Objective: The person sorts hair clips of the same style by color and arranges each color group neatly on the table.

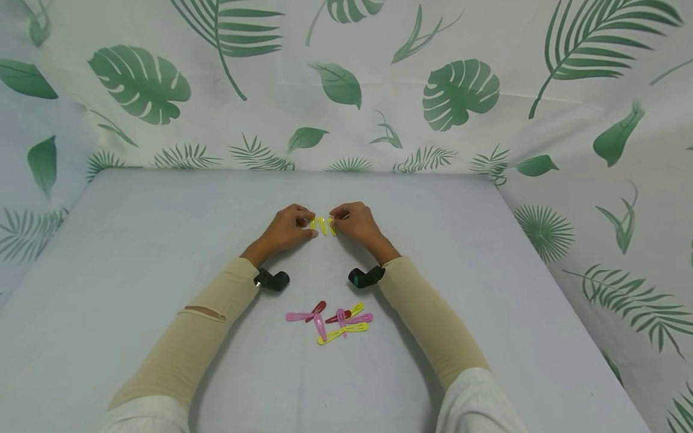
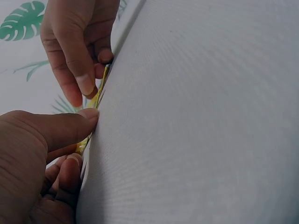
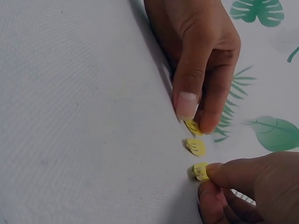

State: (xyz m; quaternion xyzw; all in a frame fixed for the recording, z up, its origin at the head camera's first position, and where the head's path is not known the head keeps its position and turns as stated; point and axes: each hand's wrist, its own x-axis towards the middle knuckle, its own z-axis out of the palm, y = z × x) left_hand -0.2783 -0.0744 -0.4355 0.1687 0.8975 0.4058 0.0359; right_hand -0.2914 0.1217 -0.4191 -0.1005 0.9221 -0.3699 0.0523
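Clips (image 1: 322, 226) point lengthwise away, far ends leftward; left hand (image 1: 287, 227) and right hand (image 1: 357, 223) each pinch one.

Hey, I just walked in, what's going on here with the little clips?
A person has three yellow clips in a short row on a white table. The left hand pinches the left clip, the right hand pinches the right clip, and the middle clip lies between them, untouched. Nearer the person, a loose pile of pink, red and yellow clips lies between the forearms.
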